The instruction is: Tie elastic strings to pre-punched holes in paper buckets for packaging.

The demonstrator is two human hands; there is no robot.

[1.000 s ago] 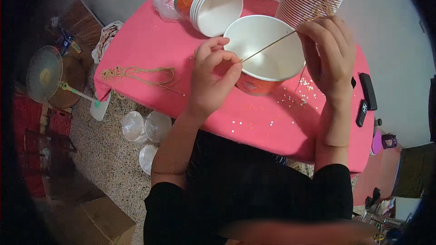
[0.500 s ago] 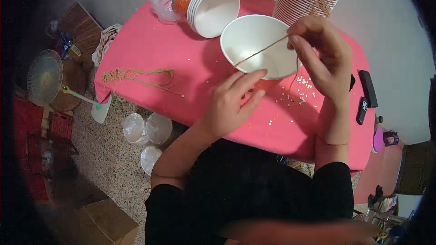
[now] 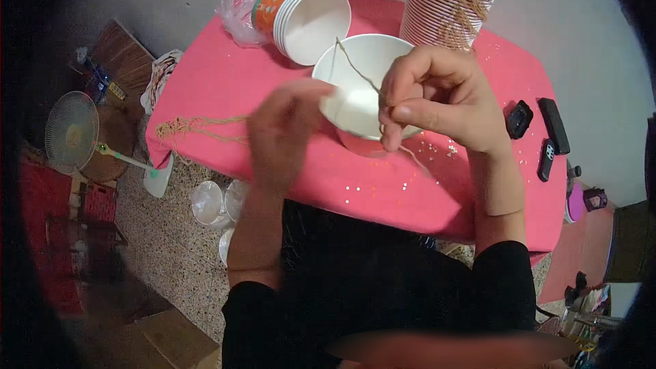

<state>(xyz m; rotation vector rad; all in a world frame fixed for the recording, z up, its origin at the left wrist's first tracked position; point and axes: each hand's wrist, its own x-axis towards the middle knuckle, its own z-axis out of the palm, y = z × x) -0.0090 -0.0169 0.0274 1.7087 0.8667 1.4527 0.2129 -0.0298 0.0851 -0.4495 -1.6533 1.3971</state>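
My right hand (image 3: 441, 99) is closed in a pinch on a piece of thin brown twine (image 3: 357, 70). One length of the twine rises from the fingers over the bucket's mouth, while a loose tail hangs below the hand. Beneath stands a paper bucket (image 3: 355, 96), white inside, its mouth partly hidden by my right hand. My left hand (image 3: 281, 133) is smeared by motion at the bucket's left side, so its fingers are unclear. A bundle of loose twine (image 3: 198, 127) lies on the pink tablecloth to the left, partly behind that hand.
Nested paper buckets (image 3: 314, 24) lie tipped at the back, beside a clear plastic bag (image 3: 239, 17). A tall bucket stack (image 3: 430, 10) with twine draped on it stands back right. White paper dots (image 3: 447, 150), a remote (image 3: 547, 160) and a black case (image 3: 553, 126) are on the pink table (image 3: 383, 201).
My left hand has left the bucket's near rim and swung left. My right hand is lower and further left. The twine, stretched straight to the rim before, now bends loosely above the bucket.
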